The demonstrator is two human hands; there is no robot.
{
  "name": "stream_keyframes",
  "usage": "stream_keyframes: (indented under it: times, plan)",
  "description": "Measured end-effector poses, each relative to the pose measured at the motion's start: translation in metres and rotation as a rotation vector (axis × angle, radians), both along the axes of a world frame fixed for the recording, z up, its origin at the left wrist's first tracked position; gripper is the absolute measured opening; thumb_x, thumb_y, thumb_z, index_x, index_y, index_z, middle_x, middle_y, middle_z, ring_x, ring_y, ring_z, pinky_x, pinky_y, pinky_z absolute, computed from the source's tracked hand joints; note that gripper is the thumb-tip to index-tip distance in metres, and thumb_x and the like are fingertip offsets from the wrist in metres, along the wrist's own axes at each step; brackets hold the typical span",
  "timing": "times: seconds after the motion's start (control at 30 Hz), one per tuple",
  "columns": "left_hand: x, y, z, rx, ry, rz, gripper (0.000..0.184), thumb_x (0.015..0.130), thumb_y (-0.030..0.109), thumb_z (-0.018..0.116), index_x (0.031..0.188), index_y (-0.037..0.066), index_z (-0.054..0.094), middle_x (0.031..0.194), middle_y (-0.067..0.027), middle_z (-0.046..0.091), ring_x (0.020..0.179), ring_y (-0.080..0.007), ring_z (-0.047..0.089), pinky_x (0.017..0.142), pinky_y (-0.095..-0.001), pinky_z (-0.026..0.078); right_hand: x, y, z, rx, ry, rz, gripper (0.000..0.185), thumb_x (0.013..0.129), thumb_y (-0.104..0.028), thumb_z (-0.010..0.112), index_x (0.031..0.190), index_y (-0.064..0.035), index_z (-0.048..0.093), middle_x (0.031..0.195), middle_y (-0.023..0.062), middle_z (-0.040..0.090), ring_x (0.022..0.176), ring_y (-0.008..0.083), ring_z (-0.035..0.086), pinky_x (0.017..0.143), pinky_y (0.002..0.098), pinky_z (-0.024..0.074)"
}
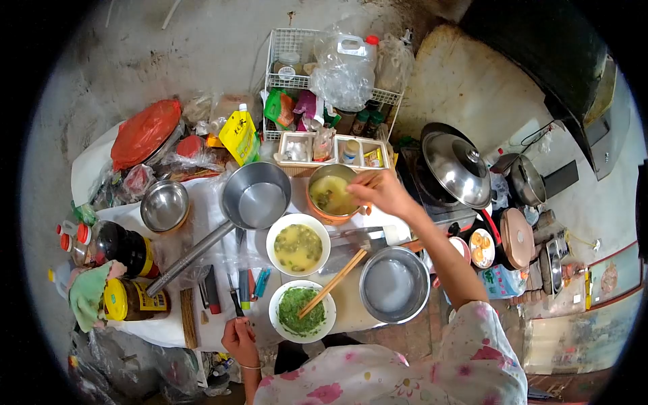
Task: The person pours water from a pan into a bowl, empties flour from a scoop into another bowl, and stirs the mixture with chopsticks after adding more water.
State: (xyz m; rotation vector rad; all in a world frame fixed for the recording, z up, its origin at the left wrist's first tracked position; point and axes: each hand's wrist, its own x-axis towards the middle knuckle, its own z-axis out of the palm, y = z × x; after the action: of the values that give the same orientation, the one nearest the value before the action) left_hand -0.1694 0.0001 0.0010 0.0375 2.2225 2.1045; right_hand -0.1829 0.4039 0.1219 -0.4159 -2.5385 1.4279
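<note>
My right hand [378, 191] is above the right rim of an orange-sided metal bowl [332, 192] of yellowish liquid, its fingers pinched together; what they hold, if anything, is too small to tell. Near the table's front edge, my left hand [240, 336] is closed at the end of a thin dark handle [236, 302]. Between my hands stand a white bowl of yellow soup with green bits [298, 248] and a white bowl of chopped greens [302, 311], with wooden chopsticks [334, 282] resting in it. A metal bowl of cloudy liquid [394, 285] stands to the right.
A long-handled pan [256, 196] and a small steel bowl [165, 206] stand left of the soup. Jars and bottles [125, 246] line the left side. Behind are a condiment tray [331, 150] and wire rack [297, 81]. A lidded wok [455, 169] sits at the right.
</note>
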Motion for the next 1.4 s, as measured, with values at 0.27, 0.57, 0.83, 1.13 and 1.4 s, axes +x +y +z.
stream_keyframes:
  times: [0.27, 0.57, 0.83, 1.13, 1.4]
  plan:
    - [-0.001, 0.001, 0.000, -0.050, 0.042, -0.016, 0.025, 0.091, 0.020, 0.047, 0.078, 0.001, 0.057, 0.049, 0.0013, 0.043, 0.040, -0.0045, 0.036, 0.037, -0.0214, 0.027, -0.009, 0.004, 0.017, 0.171, -0.221, -0.109, 0.015, 0.075, -0.014, 0.065, 0.077, 0.0004, 0.066, 0.068, 0.0129, 0.064, 0.061, 0.0244, 0.062, 0.061, 0.0351, 0.0484]
    - [-0.010, 0.013, 0.012, -0.066, 0.066, -0.071, 0.024, 0.089, 0.016, 0.050, 0.075, -0.002, 0.058, 0.051, 0.0016, 0.045, 0.045, -0.0043, 0.038, 0.042, -0.0209, 0.030, -0.021, 0.002, -0.005, 0.235, 0.212, 0.036, 0.020, 0.079, -0.013, 0.061, 0.075, 0.0056, 0.064, 0.063, 0.0151, 0.062, 0.051, 0.0145, 0.061, 0.050, 0.0280, 0.0481]
    - [-0.014, 0.015, 0.022, -0.094, 0.094, -0.086, 0.024, 0.088, 0.016, 0.050, 0.076, -0.003, 0.059, 0.051, 0.0008, 0.046, 0.045, -0.0049, 0.039, 0.043, -0.0210, 0.031, -0.024, 0.007, -0.012, 0.312, 0.372, 0.060, 0.019, 0.081, -0.014, 0.060, 0.076, 0.0050, 0.064, 0.055, 0.0110, 0.060, 0.050, 0.0143, 0.061, 0.049, 0.0289, 0.0478]
    - [-0.022, 0.015, 0.031, -0.172, 0.237, -0.117, 0.026, 0.090, 0.018, 0.049, 0.076, -0.002, 0.058, 0.050, 0.0017, 0.043, 0.043, -0.0041, 0.038, 0.041, -0.0211, 0.028, -0.016, 0.009, 0.013, 0.249, -0.084, -0.115, 0.020, 0.078, -0.015, 0.063, 0.078, 0.0047, 0.064, 0.062, 0.0163, 0.060, 0.051, 0.0136, 0.059, 0.049, 0.0266, 0.0457]
    - [-0.064, 0.001, 0.056, -0.475, 0.634, -0.043, 0.013, 0.085, 0.009, 0.054, 0.079, -0.002, 0.058, 0.061, -0.0067, 0.051, 0.050, -0.0132, 0.047, 0.046, -0.0251, 0.037, -0.016, 0.011, 0.014, 0.104, -0.085, -0.062, 0.021, 0.080, -0.015, 0.060, 0.080, 0.0067, 0.063, 0.055, 0.0092, 0.059, 0.050, 0.0101, 0.059, 0.045, 0.0237, 0.0458]
